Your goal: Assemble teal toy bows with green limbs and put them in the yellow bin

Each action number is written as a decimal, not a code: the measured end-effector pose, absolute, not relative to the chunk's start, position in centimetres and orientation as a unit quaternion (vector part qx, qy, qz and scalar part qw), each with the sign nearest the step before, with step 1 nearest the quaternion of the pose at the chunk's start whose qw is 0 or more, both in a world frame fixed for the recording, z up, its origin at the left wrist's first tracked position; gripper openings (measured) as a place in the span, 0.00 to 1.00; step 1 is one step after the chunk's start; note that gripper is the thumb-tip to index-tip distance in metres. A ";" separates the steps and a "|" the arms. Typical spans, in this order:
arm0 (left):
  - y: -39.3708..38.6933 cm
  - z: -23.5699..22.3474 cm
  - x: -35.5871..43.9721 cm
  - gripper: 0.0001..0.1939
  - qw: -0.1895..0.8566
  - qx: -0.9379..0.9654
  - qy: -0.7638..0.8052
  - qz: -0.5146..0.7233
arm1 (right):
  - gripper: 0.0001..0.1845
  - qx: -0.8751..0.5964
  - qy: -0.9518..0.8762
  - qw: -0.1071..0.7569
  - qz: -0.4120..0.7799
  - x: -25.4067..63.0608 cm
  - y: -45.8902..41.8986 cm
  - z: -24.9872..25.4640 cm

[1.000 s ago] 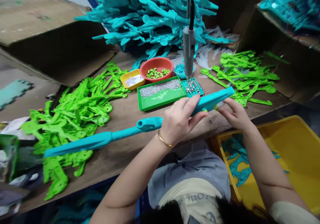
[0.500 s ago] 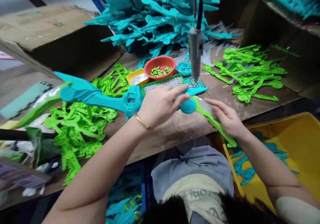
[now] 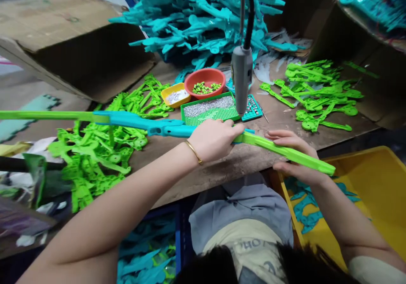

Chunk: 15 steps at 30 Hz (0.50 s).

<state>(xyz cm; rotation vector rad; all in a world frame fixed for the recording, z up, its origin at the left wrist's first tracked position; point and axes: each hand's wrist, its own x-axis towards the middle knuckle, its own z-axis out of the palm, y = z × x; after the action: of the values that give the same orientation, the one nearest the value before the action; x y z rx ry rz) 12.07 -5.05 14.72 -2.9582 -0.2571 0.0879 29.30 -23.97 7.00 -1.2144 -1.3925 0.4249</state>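
Right, the long part is held crosswise above the front of the table point(image 3: 190, 180). Its turquoise body point(image 3: 127, 121) is clamped near the right end by the left hand point(image 3: 217, 142), palm down, fingers wrapped over. Most of the body is left sticking out to the left of that grip, with the left green arm point(image 3: 50, 115) run out to the picture's edge over the left green heap point(image 3: 101, 148). On the other side, the right green arm point(image 3: 285, 152) is angled down to the right, passing in front of the right hand point(image 3: 296, 159). Fingers are seen above that arm, thumb below, apart; whether it is pinched can't be told. Its tip is extended past the hand, over the edge of the yellow bin point(image 3: 377, 186). Beyond the left hand, the grey driver point(image 3: 242, 78) is hung upright near the green tray point(image 3: 218, 114) and small turquoise tray point(image 3: 254, 117). Red bowl point(image 3: 196, 75) is set behind the green tray.
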 end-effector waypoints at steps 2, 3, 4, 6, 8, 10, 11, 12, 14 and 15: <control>-5.2 14.4 12.5 0.16 0.077 -0.993 -0.081 0.043 | 0.22 -0.537 -0.589 0.598 0.084 28.5 -24.0 7.0; -5.3 14.2 12.8 0.16 0.071 -0.993 -0.078 0.050 | 0.20 -0.542 -0.583 0.604 0.042 28.2 -23.8 7.0; -5.4 14.1 13.0 0.16 0.067 -0.993 -0.077 0.052 | 0.18 -0.550 -0.574 0.607 0.012 28.0 -23.7 7.1; -5.5 14.0 13.1 0.15 0.068 -0.993 -0.081 0.042 | 0.15 -0.564 -0.552 0.613 -0.007 28.0 -23.4 7.1; -5.4 14.3 12.5 0.14 0.088 -0.993 -0.082 0.003 | 0.11 -0.575 -0.517 0.634 0.016 28.8 -23.4 7.0; -4.9 14.9 10.9 0.15 0.114 -0.987 -0.087 -0.069 | 0.07 -0.579 -0.477 0.660 0.053 30.0 -23.7 6.6; -4.6 15.1 9.8 0.16 0.121 -0.982 -0.095 -0.113 | 0.06 -0.576 -0.461 0.671 0.070 30.7 -23.8 6.3; -4.1 15.3 8.6 0.18 0.120 -0.974 -0.110 -0.155 | 0.06 -0.573 -0.448 0.681 0.086 31.3 -24.0 6.0; -3.1 15.4 6.5 0.21 0.104 -0.964 -0.140 -0.203 | 0.06 -0.562 -0.433 0.695 0.118 32.5 -24.2 5.2; -2.6 15.1 5.6 0.22 0.095 -0.962 -0.150 -0.207 | 0.06 -0.556 -0.428 0.700 0.133 33.0 -24.2 4.8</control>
<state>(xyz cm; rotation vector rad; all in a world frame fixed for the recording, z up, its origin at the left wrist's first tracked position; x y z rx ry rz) 5.63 -2.65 15.13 -2.8520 -0.4456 -0.6134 32.97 -24.23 4.82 -1.2378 -0.9538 0.2971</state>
